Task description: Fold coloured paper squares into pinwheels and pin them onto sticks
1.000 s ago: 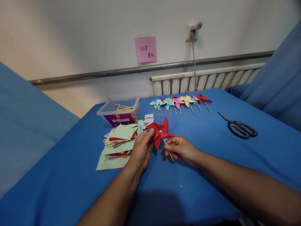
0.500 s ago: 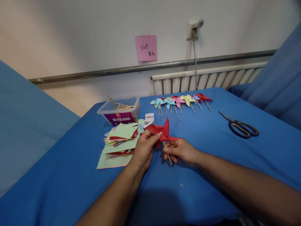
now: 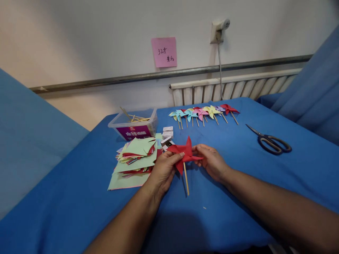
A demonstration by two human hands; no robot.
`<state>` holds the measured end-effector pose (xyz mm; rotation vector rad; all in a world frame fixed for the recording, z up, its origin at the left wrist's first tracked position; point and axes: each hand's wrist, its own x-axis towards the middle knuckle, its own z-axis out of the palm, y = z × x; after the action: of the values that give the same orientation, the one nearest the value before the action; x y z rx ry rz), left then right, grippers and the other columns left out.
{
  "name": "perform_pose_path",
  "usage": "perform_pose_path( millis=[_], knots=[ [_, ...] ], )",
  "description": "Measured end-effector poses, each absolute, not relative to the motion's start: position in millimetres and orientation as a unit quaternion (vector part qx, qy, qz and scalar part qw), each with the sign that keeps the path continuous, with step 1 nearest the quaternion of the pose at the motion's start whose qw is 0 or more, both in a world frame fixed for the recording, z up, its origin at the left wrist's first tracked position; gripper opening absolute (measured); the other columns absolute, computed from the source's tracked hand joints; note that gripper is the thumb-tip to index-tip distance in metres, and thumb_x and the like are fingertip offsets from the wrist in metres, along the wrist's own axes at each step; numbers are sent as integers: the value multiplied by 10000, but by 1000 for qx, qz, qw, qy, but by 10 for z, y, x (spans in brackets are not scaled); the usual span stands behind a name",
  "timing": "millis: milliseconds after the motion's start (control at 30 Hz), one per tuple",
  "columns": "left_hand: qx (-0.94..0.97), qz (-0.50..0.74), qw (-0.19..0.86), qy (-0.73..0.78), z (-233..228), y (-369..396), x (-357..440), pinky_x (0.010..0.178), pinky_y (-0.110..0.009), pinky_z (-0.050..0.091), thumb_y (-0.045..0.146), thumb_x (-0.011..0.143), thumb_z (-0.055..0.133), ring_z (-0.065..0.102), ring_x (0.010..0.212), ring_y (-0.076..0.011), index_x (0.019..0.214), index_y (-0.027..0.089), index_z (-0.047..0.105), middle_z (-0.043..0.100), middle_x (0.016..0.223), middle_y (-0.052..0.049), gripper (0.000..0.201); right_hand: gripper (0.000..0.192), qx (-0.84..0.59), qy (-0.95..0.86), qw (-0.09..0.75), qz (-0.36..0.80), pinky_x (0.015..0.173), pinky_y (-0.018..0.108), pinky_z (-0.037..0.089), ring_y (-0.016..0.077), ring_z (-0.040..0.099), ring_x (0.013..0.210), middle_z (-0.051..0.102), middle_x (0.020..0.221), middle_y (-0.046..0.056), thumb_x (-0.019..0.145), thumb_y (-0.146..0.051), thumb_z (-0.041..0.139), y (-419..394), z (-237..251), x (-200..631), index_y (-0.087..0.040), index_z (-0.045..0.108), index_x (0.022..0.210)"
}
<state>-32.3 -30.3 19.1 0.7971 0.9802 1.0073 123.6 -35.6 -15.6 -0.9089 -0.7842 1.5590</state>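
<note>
A red paper pinwheel on a thin wooden stick is in front of me, its stick pointing down toward me. My left hand pinches it, thumb pressed near its centre. From the other side my right hand curls its fingers at the right blade, with some fingertips hidden behind the paper. Just left of my left hand lie stacked sheets of cut coloured paper, pale green on top. Behind that hand are small white boxes, one of them partly covered.
A clear plastic box with wooden sticks stands at the back left. Several finished pinwheels lie in a row at the back. Black-handled scissors rest on the right of the blue cloth. A small scrap lies near the front.
My right hand has left the stick and moved up to the pinwheel's right blade. The stick has swung to hang more nearly straight down. My left hand keeps its pinch.
</note>
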Motion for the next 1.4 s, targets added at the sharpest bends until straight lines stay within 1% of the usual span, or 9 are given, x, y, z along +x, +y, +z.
perform_pose_path(
  millis=[133, 367, 567, 700, 800, 933, 1133, 1267, 1400],
  knots=[
    [358, 415, 708, 444, 126, -334, -284, 763, -285, 493, 217, 593, 808, 662, 736, -170, 849, 120, 713, 719, 787, -70, 290, 387, -373, -320, 566, 662, 553, 241, 417, 106, 542, 583, 648, 763, 18, 740, -539, 679, -360, -131, 1261, -173, 644, 861],
    [399, 364, 723, 431, 69, -382, -261, 770, -291, 482, 204, 620, 777, 657, 731, -170, 849, 137, 720, 713, 773, -59, 245, 320, -375, -350, 542, 666, 515, 211, 359, 74, 442, 508, 528, 577, -54, 666, -419, 793, -397, -160, 1239, -179, 590, 727],
    [390, 390, 715, 431, 105, -351, -271, 724, -292, 485, 257, 636, 773, 651, 682, -177, 822, 114, 715, 709, 740, -76, 242, 386, -362, -353, 511, 695, 533, 236, 417, 106, 562, 570, 623, 693, -7, 752, -544, 685, -408, -156, 1243, -175, 595, 820],
    [360, 464, 668, 458, 134, -295, -317, 583, -246, 448, 242, 623, 779, 591, 561, -129, 712, 127, 663, 664, 637, -28, 186, 391, -357, -426, 445, 702, 528, 232, 438, 123, 632, 602, 684, 785, 29, 703, -466, 763, -441, -164, 1222, -170, 578, 880],
    [341, 501, 654, 453, 152, -273, -340, 583, -231, 441, 219, 620, 785, 571, 553, -107, 671, 143, 621, 634, 607, 7, 188, 418, -331, -457, 400, 722, 464, 199, 401, 128, 650, 581, 715, 811, 49, 684, -402, 791, -452, -192, 1209, -169, 568, 952],
    [344, 507, 652, 448, 171, -285, -330, 600, -234, 446, 219, 635, 783, 575, 578, -108, 685, 136, 620, 638, 635, 0, 189, 381, -303, -453, 361, 757, 391, 174, 322, 84, 586, 463, 737, 825, 64, 705, -364, 779, -460, -214, 1200, -161, 570, 950],
    [335, 511, 675, 415, 199, -306, -324, 612, -232, 446, 236, 656, 780, 563, 599, -104, 710, 141, 619, 631, 662, 6, 195, 313, -310, -425, 373, 765, 389, 175, 300, 49, 499, 411, 699, 675, 26, 691, -364, 786, -484, -183, 1169, -142, 579, 767],
    [326, 522, 690, 380, 216, -293, -354, 632, -234, 456, 262, 706, 740, 568, 632, -110, 712, 139, 620, 621, 679, 2, 172, 293, -304, -406, 392, 767, 387, 175, 313, 50, 496, 397, 689, 655, 16, 707, -358, 771, -482, -184, 1168, -144, 583, 781],
    [328, 517, 690, 386, 214, -291, -377, 640, -222, 464, 236, 694, 755, 581, 668, -109, 797, 135, 649, 644, 737, -4, 178, 274, -300, -398, 403, 767, 386, 168, 316, 48, 500, 400, 691, 667, 11, 719, -344, 761, -471, -205, 1180, -147, 586, 791]
  ],
)
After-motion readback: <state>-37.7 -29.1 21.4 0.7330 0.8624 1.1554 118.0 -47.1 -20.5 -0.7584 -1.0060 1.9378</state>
